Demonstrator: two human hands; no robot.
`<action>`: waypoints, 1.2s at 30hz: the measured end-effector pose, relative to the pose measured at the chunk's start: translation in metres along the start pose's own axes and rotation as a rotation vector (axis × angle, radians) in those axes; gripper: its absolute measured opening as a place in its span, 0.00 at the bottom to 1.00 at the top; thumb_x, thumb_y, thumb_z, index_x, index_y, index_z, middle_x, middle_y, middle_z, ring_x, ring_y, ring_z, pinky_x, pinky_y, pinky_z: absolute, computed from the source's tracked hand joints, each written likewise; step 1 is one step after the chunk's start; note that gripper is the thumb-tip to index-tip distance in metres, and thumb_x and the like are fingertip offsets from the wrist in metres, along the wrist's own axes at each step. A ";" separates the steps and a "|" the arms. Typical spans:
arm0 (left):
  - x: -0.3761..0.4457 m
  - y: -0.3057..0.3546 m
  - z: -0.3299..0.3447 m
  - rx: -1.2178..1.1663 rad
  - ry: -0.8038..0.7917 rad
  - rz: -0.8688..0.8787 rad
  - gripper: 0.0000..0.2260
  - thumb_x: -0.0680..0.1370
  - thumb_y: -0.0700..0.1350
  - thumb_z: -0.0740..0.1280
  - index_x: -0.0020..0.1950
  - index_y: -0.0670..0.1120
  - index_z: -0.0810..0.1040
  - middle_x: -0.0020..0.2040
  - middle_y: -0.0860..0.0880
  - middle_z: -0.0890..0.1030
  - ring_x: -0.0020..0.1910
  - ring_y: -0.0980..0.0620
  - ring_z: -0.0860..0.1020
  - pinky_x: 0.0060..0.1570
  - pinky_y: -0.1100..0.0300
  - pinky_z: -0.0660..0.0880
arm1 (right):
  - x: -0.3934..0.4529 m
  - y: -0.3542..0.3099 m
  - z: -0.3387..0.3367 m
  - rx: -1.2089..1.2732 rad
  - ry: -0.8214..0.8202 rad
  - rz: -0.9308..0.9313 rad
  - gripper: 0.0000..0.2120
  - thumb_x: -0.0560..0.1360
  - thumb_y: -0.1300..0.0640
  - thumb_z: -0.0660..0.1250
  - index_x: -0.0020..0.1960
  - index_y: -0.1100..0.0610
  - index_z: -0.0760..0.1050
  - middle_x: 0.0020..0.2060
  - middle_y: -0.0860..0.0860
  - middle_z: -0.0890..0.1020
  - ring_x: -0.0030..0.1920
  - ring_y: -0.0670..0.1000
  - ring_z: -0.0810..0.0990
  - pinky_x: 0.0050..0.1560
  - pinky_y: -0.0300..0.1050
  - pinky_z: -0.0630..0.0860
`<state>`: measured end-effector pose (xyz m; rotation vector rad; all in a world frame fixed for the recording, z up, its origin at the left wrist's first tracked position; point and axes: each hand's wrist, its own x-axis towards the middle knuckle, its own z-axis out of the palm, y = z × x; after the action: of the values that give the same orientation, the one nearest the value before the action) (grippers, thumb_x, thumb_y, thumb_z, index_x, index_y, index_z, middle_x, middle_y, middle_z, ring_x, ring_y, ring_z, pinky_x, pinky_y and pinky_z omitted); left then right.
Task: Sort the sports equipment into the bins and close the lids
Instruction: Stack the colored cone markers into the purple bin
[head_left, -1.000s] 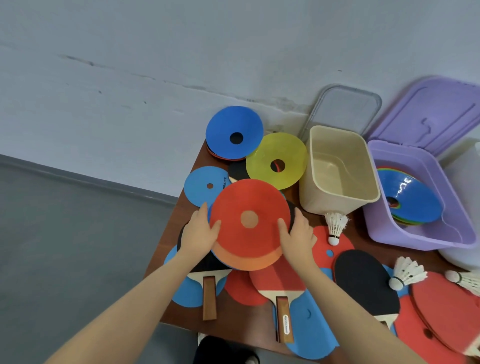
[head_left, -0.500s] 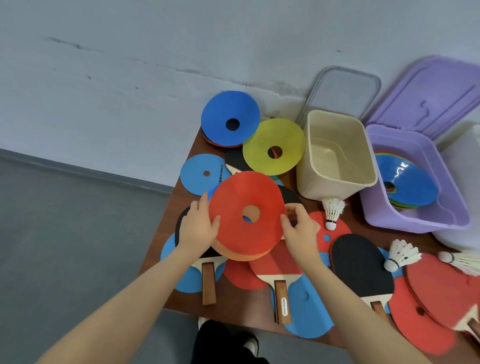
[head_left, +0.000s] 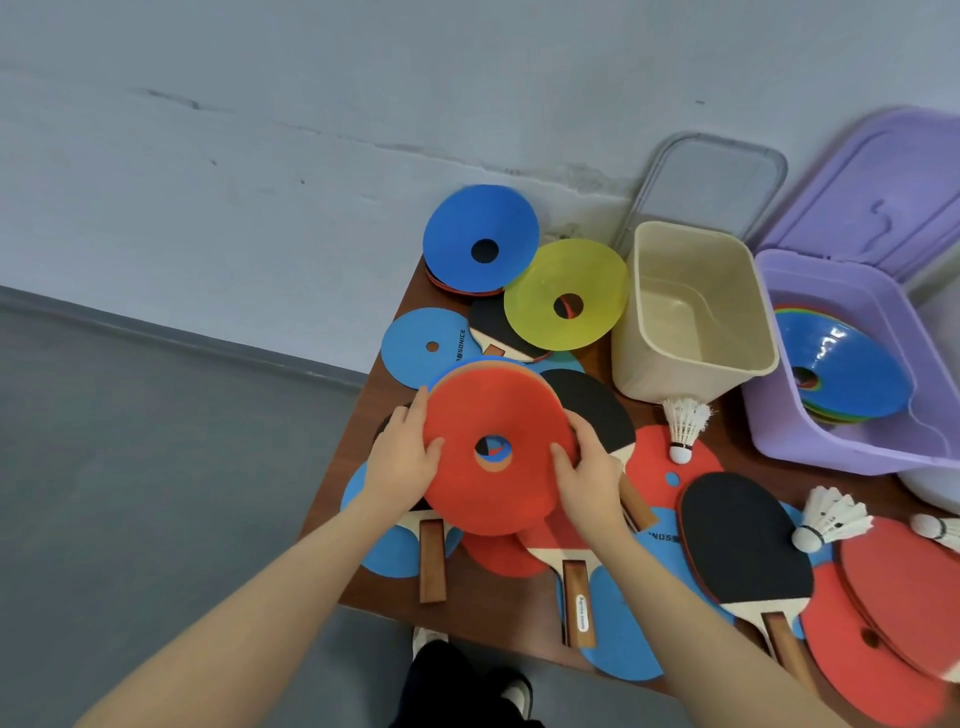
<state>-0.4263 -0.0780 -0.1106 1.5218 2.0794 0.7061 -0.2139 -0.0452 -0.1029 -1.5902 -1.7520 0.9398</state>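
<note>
Both hands clasp a small stack of disc cones (head_left: 498, 457) by opposite edges, red one on top, orange and blue rims showing at its far side; the left hand (head_left: 402, 457) has its thumb on the red face, the right hand (head_left: 587, 473) curls over the right rim; the stack is tilted and held above the paddles, left of centre on the table (head_left: 363, 415); these cones look light, thin and bendy, so an edge grip on both sides should stop them splaying or sliding apart; the purple bin (head_left: 831, 447), far right, already holds similar cones and seems the likely destination; the beige bin (head_left: 691, 312) stands empty
</note>
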 end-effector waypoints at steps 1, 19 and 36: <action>-0.001 0.001 -0.002 -0.035 0.023 0.008 0.30 0.77 0.44 0.63 0.76 0.49 0.54 0.54 0.44 0.72 0.48 0.47 0.75 0.48 0.50 0.75 | 0.001 -0.006 -0.001 0.041 0.008 -0.025 0.18 0.77 0.59 0.61 0.65 0.48 0.69 0.49 0.39 0.79 0.50 0.42 0.78 0.59 0.54 0.74; 0.105 0.164 -0.018 -0.135 0.206 0.394 0.27 0.77 0.43 0.63 0.75 0.44 0.58 0.60 0.42 0.72 0.57 0.45 0.72 0.56 0.51 0.70 | 0.078 -0.054 -0.135 0.110 0.471 -0.236 0.15 0.77 0.62 0.64 0.58 0.46 0.72 0.48 0.40 0.78 0.50 0.35 0.76 0.51 0.28 0.70; 0.152 0.384 0.168 0.105 -0.042 0.440 0.30 0.76 0.43 0.62 0.75 0.42 0.55 0.59 0.41 0.71 0.57 0.40 0.69 0.58 0.49 0.66 | 0.174 0.119 -0.332 -0.420 0.621 -0.032 0.14 0.74 0.62 0.63 0.60 0.60 0.75 0.44 0.59 0.81 0.46 0.62 0.79 0.48 0.55 0.70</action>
<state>-0.0855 0.1875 0.0000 2.0662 1.7886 0.7151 0.1029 0.1696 -0.0137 -1.8403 -1.5628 0.0195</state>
